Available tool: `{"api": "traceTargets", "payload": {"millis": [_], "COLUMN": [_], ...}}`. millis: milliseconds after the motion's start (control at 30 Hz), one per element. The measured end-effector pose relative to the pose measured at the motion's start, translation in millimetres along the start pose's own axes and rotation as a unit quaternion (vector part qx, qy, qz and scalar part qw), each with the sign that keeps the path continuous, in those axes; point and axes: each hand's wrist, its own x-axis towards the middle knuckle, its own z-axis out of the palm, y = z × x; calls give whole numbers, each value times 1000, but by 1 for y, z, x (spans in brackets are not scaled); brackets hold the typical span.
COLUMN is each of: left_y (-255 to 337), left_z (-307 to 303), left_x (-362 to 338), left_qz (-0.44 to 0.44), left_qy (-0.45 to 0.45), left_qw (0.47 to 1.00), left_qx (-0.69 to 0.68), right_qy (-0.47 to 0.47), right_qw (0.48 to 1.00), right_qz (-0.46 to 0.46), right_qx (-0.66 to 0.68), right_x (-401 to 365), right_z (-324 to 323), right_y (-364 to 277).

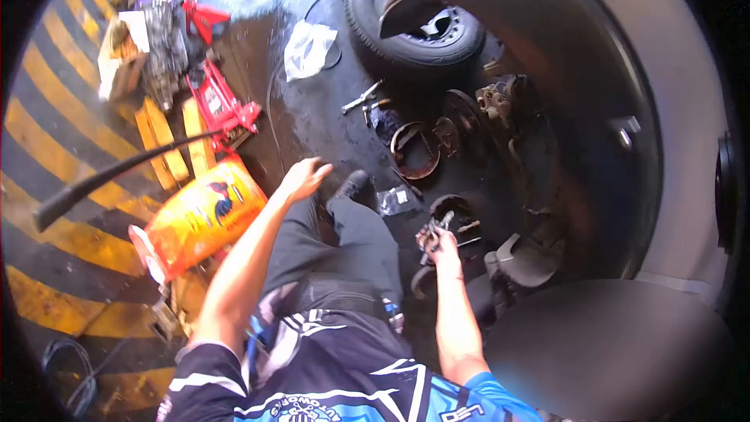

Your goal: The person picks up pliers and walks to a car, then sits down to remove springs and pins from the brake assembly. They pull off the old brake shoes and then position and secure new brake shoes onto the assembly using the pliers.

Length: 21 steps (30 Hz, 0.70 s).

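My left hand (305, 179) hovers at or rests on my left knee, fingers loosely stretched and nothing visible in them. Lower right, my right hand (443, 247) is closed around a dark, greasy metal part (429, 236); its exact kind is hard to make out. Just beyond that hand lies a curved dark brake piece (453, 205). A small clear plastic packet (394, 200) is on the floor between my hands. Farther up sit a rusty ring-shaped brake shoe set (415, 151) and a hub with a round disc (457, 129).
A vehicle's wheel arch (625, 187) curves over the right side. A wheel with tyre (367, 23) lies at the top. At left are a red trolley jack (212, 98), its black handle (117, 176), an orange bag (207, 215) and a red jack stand (205, 17).
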Motion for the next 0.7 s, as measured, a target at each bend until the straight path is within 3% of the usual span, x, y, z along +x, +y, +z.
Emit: {"api": "traceTargets", "payload": {"millis": [33,167,200,267,333,367,500,633,700], "left_y": [-1,15,13,1,13,14,-42,-97,-126], "left_z": [20,97,122,169,163,159,212,242,281], "left_x": [28,107,128,158,172,183,253,320,354], "left_qz": [41,92,81,43,-128,-169,-124,-166,-111], "left_qy": [-32,-192,-285,-336,-447,-473,-393,-399,-404], "left_qw": [999,977,954,941,855,816,883,835,847], "left_qx": [16,22,47,-16,-228,-287,-224,-342,-328], "right_qy": [57,1,-5,9,-14,1,-36,-86,-51], "right_qw": [994,981,977,959,955,960,959,951,944], "right_qz": [-73,-77,-91,-124,-137,-149,-205,-218,-244], "right_qx": [-55,-178,-192,-255,-264,-238,-195,-203,-215], "right_x": [-13,23,35,61,98,95,191,294,334], "right_z": [45,113,122,143,139,174,169,148,130], "right_y": [7,-1,-1,1,2,9,12,-1,-8]}}
